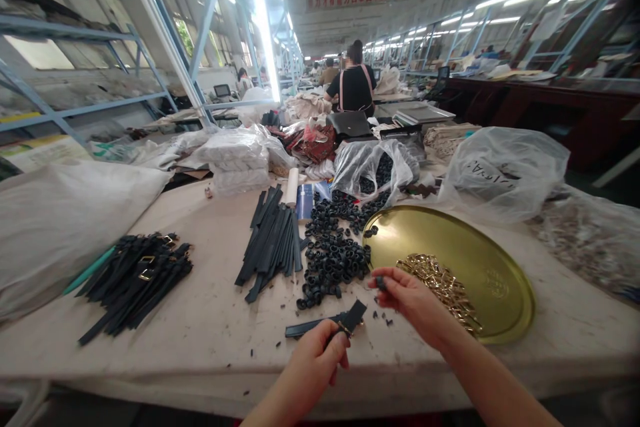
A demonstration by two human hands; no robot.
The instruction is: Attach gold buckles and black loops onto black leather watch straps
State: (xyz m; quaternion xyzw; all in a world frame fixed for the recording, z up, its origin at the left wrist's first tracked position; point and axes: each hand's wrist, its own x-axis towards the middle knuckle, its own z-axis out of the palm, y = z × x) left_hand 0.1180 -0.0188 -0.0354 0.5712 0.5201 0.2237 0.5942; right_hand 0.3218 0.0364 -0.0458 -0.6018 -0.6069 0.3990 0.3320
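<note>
My left hand (pixel 316 353) grips a dark blue strap (pixel 320 324) near a small gold buckle, low over the table's front edge. Pinched between the fingertips of my right hand (pixel 407 297) is a small black loop (pixel 381 282). A heap of black loops (pixel 333 250) lies just beyond both hands. Beside my right hand a round gold tray (pixel 493 267) holds a pile of gold buckles (pixel 443 283).
A bundle of plain straps (pixel 273 240) lies mid-table, and finished buckled straps (pixel 135 277) are stacked at the left. Plastic bags (pixel 503 170) and a white sack (pixel 60 220) crowd the back and sides. A person (pixel 354 87) sits far behind.
</note>
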